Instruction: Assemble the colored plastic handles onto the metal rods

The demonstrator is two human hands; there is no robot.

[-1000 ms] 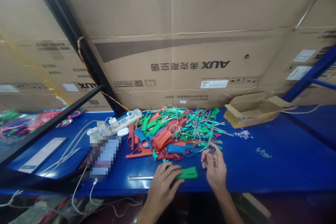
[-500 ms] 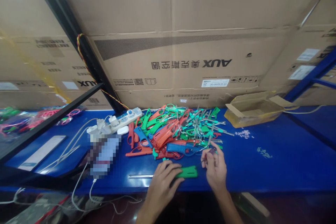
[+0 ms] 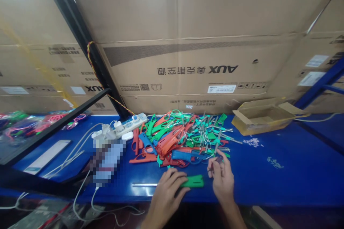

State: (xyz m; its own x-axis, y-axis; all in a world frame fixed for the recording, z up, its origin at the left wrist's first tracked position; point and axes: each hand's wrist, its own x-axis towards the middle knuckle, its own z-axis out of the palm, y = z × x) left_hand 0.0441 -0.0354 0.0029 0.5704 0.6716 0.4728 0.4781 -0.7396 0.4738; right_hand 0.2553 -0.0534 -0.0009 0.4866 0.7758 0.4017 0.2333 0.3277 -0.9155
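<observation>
Head view: one green plastic piece (image 3: 194, 181) was pressed flat on the blue table (image 3: 268, 179) under the left hand (image 3: 168, 195), while a small metal part (image 3: 217, 157) was pinched in the right hand (image 3: 221, 179); the big colourful pile (image 3: 177, 136) just behind was not yet worked through

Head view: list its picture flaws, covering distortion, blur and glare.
Head view: wide-angle bending bows the cardboard boxes and shelf edges; a pixelated patch hides something left of the plastic pile; bright glare at the top edge; the small part in the right hand is too soft to identify; the left hand reads clearly.
</observation>
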